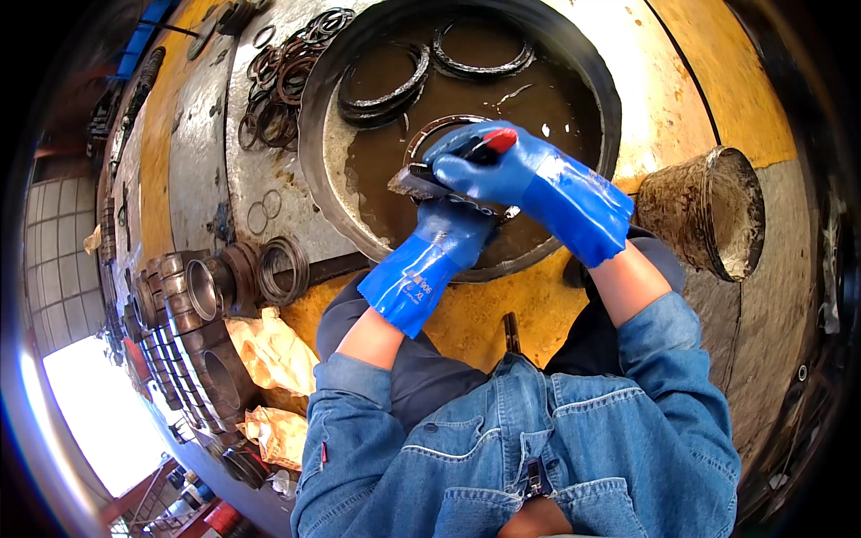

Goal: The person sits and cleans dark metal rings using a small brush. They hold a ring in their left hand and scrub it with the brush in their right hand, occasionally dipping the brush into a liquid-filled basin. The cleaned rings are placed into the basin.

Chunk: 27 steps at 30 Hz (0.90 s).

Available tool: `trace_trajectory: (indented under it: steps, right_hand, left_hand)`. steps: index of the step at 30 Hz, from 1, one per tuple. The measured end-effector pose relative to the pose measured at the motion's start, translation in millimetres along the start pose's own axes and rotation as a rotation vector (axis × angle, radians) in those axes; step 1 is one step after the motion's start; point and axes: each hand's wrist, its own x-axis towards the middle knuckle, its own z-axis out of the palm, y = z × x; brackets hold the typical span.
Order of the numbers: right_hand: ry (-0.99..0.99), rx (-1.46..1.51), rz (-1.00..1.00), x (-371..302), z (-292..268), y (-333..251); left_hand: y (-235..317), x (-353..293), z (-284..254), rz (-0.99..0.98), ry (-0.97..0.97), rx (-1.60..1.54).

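Both my hands wear long blue rubber gloves and meet over a round basin (612, 99) of murky brown liquid. My right hand (489, 161) is closed round a red-and-black handle (500, 140). That hand tool has a dark, flat head (418, 183); its exact kind is unclear. Just below it, my left hand (448, 231) grips the near side of a metal ring (430, 132), its fingers partly covered by the tool. Most of this ring is behind my gloves. Two groups of dark rings, one left (381, 106) and one at the far side (484, 70), lie in the liquid.
A heap of thin rings (291, 76) lies left of the basin. Metal cylinders (211, 287) and crumpled brown paper (278, 345) are at lower left. On the right, a dirty bucket (691, 211) lies tipped. My knees flank the basin's near side.
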Motion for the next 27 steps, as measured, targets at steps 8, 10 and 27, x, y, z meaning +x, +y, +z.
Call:
trace_trajectory:
  steps: [8, 10, 27]
  right_hand:
    - [0.387, -0.206, 0.153, 18, 4, 31]
    - [0.499, -0.35, 0.383, 16, -8, 22]
    - [0.819, -0.092, 0.338, -26, -85, 48]
  left_hand:
    - [23, 2, -10, 0.123, -0.346, 0.011]
    - [26, -1, -7, 0.154, -0.244, -0.019]
    - [14, -32, -32, 0.151, 0.33, -0.053]
